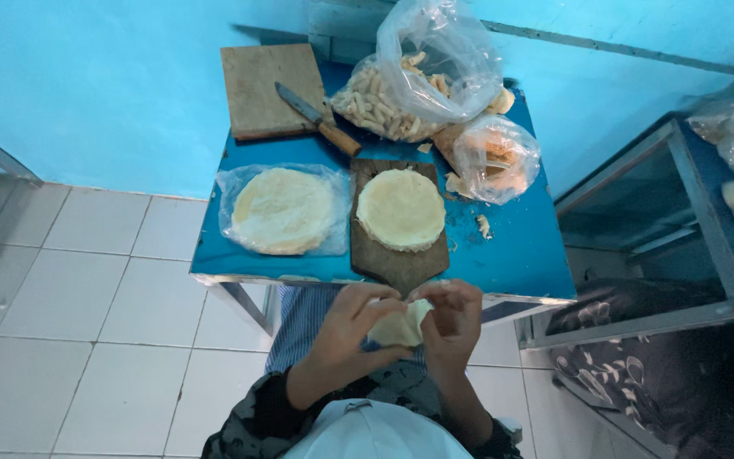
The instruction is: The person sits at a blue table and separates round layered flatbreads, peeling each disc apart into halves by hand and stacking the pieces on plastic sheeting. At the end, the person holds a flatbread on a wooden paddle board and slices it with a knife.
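Close to my body, below the table's near edge, my left hand (352,327) and my right hand (451,321) both pinch a small pale wrapper sheet (399,327), fingertips meeting at its top. On the blue table (520,255) ahead, a stack of round pale wrappers (401,208) rests on a dark wooden board (397,265). To its left a second round stack (280,210) lies on a clear plastic bag.
A lighter cutting board (261,89) with a wooden-handled knife (316,117) sits at the table's back left. Two plastic bags hold pale cut strips (392,102) and filling (494,157). A metal-framed table (707,204) with more bags stands at right. White tiled floor lies left.
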The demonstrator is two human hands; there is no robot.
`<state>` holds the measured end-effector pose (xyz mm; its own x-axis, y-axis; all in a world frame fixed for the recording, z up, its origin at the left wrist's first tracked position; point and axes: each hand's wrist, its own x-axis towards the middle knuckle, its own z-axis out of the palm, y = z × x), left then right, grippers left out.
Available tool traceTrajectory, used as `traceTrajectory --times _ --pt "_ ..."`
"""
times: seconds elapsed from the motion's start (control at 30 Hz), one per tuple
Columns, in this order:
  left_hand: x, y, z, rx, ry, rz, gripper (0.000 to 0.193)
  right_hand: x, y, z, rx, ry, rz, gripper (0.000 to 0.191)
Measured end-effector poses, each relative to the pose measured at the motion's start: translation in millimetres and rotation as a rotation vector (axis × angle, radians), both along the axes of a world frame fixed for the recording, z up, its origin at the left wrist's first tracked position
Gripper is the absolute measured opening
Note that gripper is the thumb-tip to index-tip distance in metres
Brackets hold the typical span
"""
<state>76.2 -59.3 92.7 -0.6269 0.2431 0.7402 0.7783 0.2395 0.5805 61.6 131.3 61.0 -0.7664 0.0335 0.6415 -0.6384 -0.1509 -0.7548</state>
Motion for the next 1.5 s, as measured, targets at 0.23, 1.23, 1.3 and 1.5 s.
traceTrajectory --times 0.23,1.23,1.3,1.5 --pt "-11.9 -8.6 -6.0 0.016 0.215 -0.035 0.043 1.3 8.4 1.3 0.0 -0.085 -0.01 0.043" --pt "-0.3 -3.4 -34.5 0.7 0.187 0.058 0.01 33.9 24.2 8.2 0.102 0.33 -0.313 0.028" --pt "0.0 -6.3 -38.8 0.774 0.159 0.087 0.012 35.0 27.5 9.1 0.104 0.295 -0.331 0.029" --pt "-5.3 -20.8 -51.4 0.94 0.149 0.149 0.017 26.1 41.4 3.6 0.142 0.297 -0.454 0.032"
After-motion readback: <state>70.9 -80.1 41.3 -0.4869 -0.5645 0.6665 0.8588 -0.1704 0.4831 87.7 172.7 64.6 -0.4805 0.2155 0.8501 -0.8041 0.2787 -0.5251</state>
